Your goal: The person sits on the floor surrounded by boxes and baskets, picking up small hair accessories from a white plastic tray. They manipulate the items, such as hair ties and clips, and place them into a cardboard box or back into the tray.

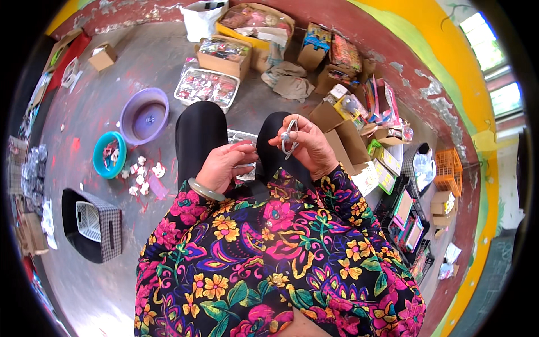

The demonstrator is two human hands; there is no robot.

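Observation:
Up over my right knee, my right hand is closed in a pinch on a pale grey loop. The loop looks like a hair tie and has a small silvery piece on it. My left hand, with a light bangle at its wrist, is to the left, apart from the loop. Its fingers are curled, and a small red thing shows at the fingertips; its kind is too small to make out. Between my knees, partly behind my left hand, lies a light tray whose contents are mostly hidden.
Ahead stands a white basket of small packed items. On the left floor are a purple basin, a teal basin, white scraps and a checked bin. Cardboard boxes and black crates line the right wall.

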